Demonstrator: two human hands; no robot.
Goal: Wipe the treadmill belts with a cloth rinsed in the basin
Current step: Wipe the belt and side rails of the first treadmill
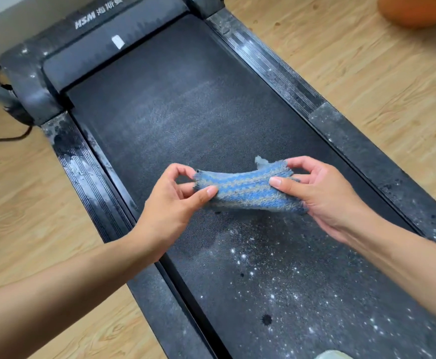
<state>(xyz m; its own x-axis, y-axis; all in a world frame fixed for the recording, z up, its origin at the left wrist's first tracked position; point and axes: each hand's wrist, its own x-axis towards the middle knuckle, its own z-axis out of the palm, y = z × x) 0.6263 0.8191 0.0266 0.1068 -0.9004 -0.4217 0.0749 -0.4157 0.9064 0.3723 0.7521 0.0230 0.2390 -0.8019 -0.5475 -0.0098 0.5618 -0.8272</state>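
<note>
At the near end of the treadmill belt [224, 294], white specks [253, 273] lie thick around a dark blot [266, 319]. Just beyond them, over the belt's middle, the blue-and-grey striped cloth [250, 193] is stretched between both hands. The left hand [175, 200] pinches its left end between thumb and fingers, and the right hand [323, 193] pinches its right end the same way. The cloth seems to hang clear of the belt.

To wipe well, I would fold it into a flat pad and press it down with a spread palm. Overlapping strokes should run from the left side rail [82, 172] to the right side rail [276, 66], with the pad turned to a clean face as it loads.

Farther on, the belt shows a grey haze, so it likely needs another pass. The orange basin [413, 11] sits on the floor [367, 73] past the far right corner, for rinsing.
</note>
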